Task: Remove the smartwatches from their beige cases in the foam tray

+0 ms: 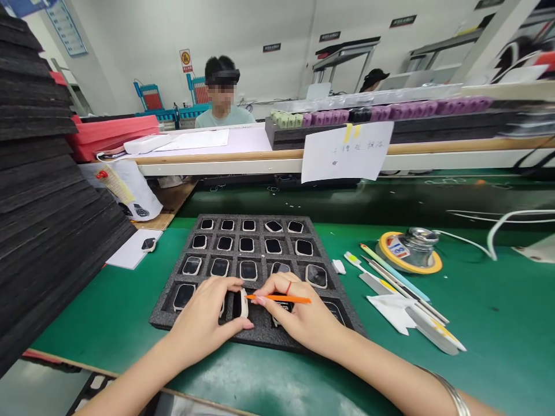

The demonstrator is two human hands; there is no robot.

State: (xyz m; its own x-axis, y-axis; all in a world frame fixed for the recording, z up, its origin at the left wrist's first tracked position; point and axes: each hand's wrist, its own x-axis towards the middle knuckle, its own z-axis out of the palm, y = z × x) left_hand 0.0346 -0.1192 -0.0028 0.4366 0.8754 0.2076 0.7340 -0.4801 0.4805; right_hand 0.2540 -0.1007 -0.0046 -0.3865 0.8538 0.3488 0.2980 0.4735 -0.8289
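Note:
A black foam tray (161, 319) lies on the green bench with smartwatch bodies in its rows of square pockets. In the front row one smartwatch (243, 304) is tipped up on its edge, its pale side facing right. My left hand (203, 315) holds it between the fingers at the far end and the thumb at the near end. A thin orange pointed stick (284, 298) is pinched in my right hand (299, 306), its tip at the watch's side. That hand partly covers another watch (277, 312) in the pocket to the right.
Right of the tray lie a toothbrush (353, 260), slim tools, blades and white tissue (390, 312). Behind them a glass jar (418, 245) stands in a yellow tape roll (385, 254). Black foam sheets (43, 202) tower at left. A person (225, 115) sits beyond the shelf.

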